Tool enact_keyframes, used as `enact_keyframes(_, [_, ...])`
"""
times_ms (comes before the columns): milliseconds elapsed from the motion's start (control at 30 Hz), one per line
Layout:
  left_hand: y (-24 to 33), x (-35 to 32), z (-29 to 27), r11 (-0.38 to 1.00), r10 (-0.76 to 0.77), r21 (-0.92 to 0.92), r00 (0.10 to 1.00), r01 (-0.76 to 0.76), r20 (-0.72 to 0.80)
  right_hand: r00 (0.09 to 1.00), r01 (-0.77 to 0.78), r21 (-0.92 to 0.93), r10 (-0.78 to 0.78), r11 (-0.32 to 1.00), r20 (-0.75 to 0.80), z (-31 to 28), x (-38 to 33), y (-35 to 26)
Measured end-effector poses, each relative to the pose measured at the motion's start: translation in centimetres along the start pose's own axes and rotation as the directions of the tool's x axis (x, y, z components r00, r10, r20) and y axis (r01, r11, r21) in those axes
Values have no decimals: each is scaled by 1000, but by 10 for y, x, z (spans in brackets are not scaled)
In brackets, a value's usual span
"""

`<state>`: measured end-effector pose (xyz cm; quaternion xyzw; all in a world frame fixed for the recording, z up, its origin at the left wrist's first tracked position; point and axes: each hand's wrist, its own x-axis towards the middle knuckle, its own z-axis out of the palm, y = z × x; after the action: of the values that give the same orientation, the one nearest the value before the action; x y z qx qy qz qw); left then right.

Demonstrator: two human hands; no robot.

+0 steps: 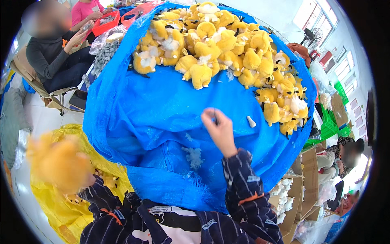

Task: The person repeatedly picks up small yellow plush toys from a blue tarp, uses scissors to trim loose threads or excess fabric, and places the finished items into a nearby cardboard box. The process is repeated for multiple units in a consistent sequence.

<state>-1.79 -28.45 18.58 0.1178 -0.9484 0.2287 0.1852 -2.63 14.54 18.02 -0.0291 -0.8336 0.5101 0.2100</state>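
Over the yellow sack at the left, my left hand holds a yellow plush toy; both are smeared by motion and the toy hides most of the fingers. My right hand is raised above the blue sheet, its fingers pinched together. A small dark bit shows at those fingers, too small to name. A heap of yellow plush toys with white stuffing showing covers the sheet's far and right parts. To the right of my right hand lies a small white piece.
Grey-white stuffing lies on the sheet near me. The yellow sack at the left contains more toys. Cardboard boxes and green crates stand to the right. A seated person works at the far left, near a red basket.
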Motion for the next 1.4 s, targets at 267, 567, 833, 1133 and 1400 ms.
enact_keyframes(267, [127, -21, -5, -675, 551, 436, 800, 595, -239, 973, 8, -536, -130, 844, -191, 51, 112, 54])
enact_keyframes(567, [180, -38, -35, -574, 739, -484, 673, 661, 42, 786, -588, 769, 401, 250, 471, 11, 36, 19])
enact_keyframes(833, [227, -46, -56, -607, 713, -509, 701, 610, -10, 513, -786, 563, 241, -254, 824, 7, -113, 19])
enact_keyframes(1133, [233, -88, -19, -524, 495, -751, 861, 402, 115, 951, -310, 266, 304, 913, 62, 3, -131, 13])
enact_keyframes(1400, [222, -86, -39, -509, 665, -757, 745, 409, -45, 967, -255, 155, 253, 954, 36, 41, -118, 25])
